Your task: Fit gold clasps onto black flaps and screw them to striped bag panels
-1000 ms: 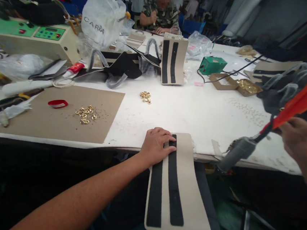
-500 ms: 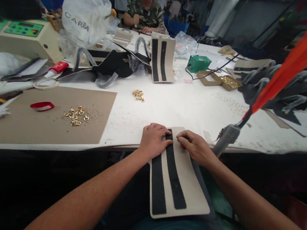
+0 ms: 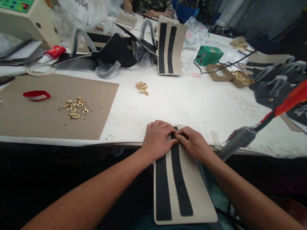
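Observation:
A beige panel (image 3: 196,194) with two black strips (image 3: 180,177) rests over my lap, its far end against the table edge. My left hand (image 3: 158,140) grips the panel's far end, thumb and fingers closing around the top of the right-hand black strip. Thumb and index finger of my right hand (image 3: 193,143) are pinched together at that same spot, touching the strip beside my left fingertips. Whatever small thing the right fingers may hold is too small to make out.
Gold metal pieces (image 3: 142,88) lie on the white table (image 3: 184,101), more on a brown board (image 3: 43,125) at left. An orange-wrapped tool (image 3: 240,139) juts over the right edge. Behind stand a beige panel (image 3: 178,51) and a green box (image 3: 209,55). A person sits opposite.
My right hand has moved left, from beside the black strip onto it, meeting my left fingertips. The view has tilted down a little.

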Motion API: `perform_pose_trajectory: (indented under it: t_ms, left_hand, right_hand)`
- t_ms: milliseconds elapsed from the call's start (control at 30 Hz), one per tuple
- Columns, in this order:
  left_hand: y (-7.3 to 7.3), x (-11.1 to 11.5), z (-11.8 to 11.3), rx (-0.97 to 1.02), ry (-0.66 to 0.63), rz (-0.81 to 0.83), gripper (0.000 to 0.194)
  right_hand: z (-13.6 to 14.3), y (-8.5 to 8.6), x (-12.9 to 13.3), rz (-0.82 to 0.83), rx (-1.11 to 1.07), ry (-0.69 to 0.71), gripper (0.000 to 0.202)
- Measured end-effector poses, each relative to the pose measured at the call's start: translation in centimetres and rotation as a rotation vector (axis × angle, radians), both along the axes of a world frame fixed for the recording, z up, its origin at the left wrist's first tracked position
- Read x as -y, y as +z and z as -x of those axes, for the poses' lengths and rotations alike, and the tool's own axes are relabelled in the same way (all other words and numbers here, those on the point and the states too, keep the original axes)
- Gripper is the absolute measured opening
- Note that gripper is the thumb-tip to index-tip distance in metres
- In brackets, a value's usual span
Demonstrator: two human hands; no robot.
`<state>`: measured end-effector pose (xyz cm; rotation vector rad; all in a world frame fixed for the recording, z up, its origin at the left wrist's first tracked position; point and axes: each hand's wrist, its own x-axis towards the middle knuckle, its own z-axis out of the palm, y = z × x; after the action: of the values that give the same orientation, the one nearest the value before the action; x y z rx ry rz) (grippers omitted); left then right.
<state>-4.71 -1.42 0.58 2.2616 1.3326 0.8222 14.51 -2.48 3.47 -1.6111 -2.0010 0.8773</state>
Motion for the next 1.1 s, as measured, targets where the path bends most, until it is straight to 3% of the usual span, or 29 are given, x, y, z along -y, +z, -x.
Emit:
perform_pose_trajectory:
  t_ms: [367, 700, 867, 1100]
  left_hand:
    - [0.1, -0.1, -0.1, 0.013, -0.005, 0.013, 0.030]
    - [-0.1, -0.1, -0.1, 0.019, -0.005, 0.006, 0.027]
    - [-0.1, -0.1, -0.1, 0.015, -0.002, 0.013, 0.030]
    - [-0.1, -0.1, -0.1, -0.008, 0.003, -0.013, 0.026]
  right_hand:
    - [0.0, 0.3, -0.7, 0.118, -0.055, -0.083, 0.018]
    - [-0.3, 0.0, -0.5, 0.105, -0.037, -0.061, 0.019]
    - [-0.2, -0.2, -1.1, 0.158, -0.119, -0.125, 0.013]
    - [-0.3, -0.1, -1.6, 0.239, -0.194, -0.113, 0.017]
